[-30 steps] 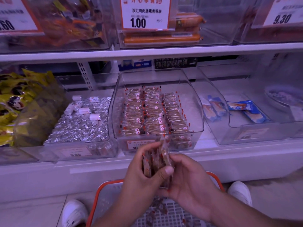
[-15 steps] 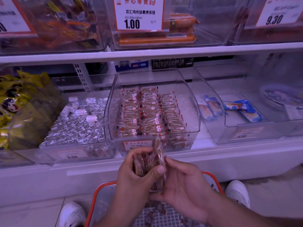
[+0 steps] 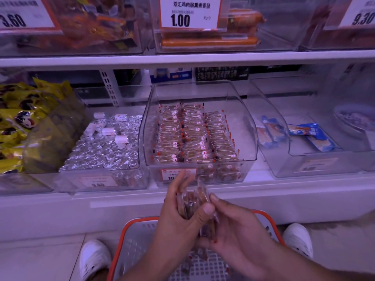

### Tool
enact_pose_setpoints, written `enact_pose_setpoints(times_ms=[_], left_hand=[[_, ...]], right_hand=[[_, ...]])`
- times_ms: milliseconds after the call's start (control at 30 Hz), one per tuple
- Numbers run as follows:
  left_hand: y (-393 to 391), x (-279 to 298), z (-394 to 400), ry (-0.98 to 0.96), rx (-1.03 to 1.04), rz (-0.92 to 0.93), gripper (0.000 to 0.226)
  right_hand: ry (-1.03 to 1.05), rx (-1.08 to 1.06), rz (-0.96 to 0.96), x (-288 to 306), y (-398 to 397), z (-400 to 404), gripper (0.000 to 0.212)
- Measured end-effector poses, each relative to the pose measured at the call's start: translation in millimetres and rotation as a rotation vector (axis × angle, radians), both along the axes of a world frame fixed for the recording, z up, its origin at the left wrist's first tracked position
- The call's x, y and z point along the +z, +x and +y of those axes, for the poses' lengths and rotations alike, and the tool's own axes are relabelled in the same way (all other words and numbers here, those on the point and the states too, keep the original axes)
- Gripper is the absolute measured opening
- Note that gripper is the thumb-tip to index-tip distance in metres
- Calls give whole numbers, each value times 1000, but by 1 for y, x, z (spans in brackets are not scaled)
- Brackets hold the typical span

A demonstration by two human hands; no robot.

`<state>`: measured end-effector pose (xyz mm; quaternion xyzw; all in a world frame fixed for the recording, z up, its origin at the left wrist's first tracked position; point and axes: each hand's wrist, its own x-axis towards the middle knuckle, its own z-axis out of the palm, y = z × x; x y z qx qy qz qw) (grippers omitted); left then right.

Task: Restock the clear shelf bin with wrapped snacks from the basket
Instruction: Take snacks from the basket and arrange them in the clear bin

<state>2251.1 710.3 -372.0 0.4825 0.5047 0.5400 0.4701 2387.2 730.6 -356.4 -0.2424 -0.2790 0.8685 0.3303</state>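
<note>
A clear shelf bin [image 3: 246, 110] in the middle of the lower shelf holds three neat rows of brown wrapped snacks [image 3: 192, 134]. Below it, over the orange-rimmed basket [image 3: 129, 234], both hands hold a small upright bunch of the same wrapped snacks [image 3: 194, 201]. My left hand [image 3: 178, 218] grips the bunch from the left, thumb across its front and fingers raised behind it. My right hand [image 3: 233, 228] holds it from the right with its fingertips. A few loose snacks [image 3: 199, 255] lie on the basket's floor.
Left of the bin are a bin of silver-foil sweets [image 3: 105, 149] and yellow packets [image 3: 18, 126]. To the right, a clear bin holds blue packets [image 3: 312, 134]. An upper shelf [image 3: 182, 58] overhangs. White shoes [image 3: 94, 258] flank the basket.
The left hand's fingers have straightened upward behind the bunch. The bunch and both hands stay in nearly the same place in front of the bin.
</note>
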Motion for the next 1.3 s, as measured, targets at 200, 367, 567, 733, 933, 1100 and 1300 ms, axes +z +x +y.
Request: enact_pose_setpoints(times_ms=[200,367,567,733,933,1100,1300], left_hand=[[0,9,8,-1,-24,-41,109],[-5,15,10,2,121,31,88],[15,31,5,-110,241,-471,75],[17,42,13,-255,306,-700,66],[15,42,13,-405,236,-817,50],[17,42,9,-301,191,-678,58],[15,39,10,-277,277,-718,41]], right_hand=[[82,-43,-42,9,9,12,43],[261,-195,-136,12,11,20,45],[969,-456,-728,8,1,14,58],[1243,-434,-798,1,-15,0,61],[1300,-332,-835,5,-15,1,79],[1364,-255,-924,-4,-13,5,80],[1315,-342,-805,-8,-16,1,89]])
